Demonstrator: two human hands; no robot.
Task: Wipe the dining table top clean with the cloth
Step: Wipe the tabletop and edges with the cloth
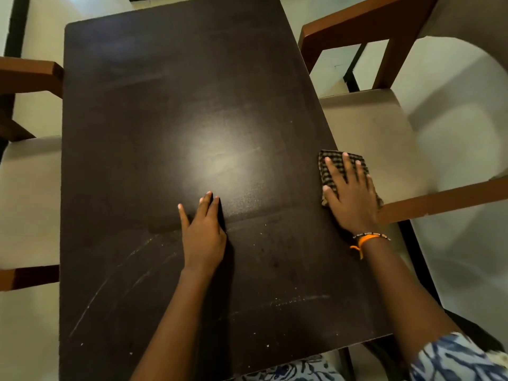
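The dark brown dining table top fills the middle of the view, with pale streaks and crumbs on its near half. A checked brown cloth lies at the table's right edge, partly hanging past it. My right hand presses flat on the cloth with fingers spread. Flat on the bare table near the middle rests my left hand, fingers together and holding nothing.
A wooden chair with a beige seat stands close along the right edge, its armrest just beside my right hand. Another such chair stands at the left edge. Pale floor surrounds the table.
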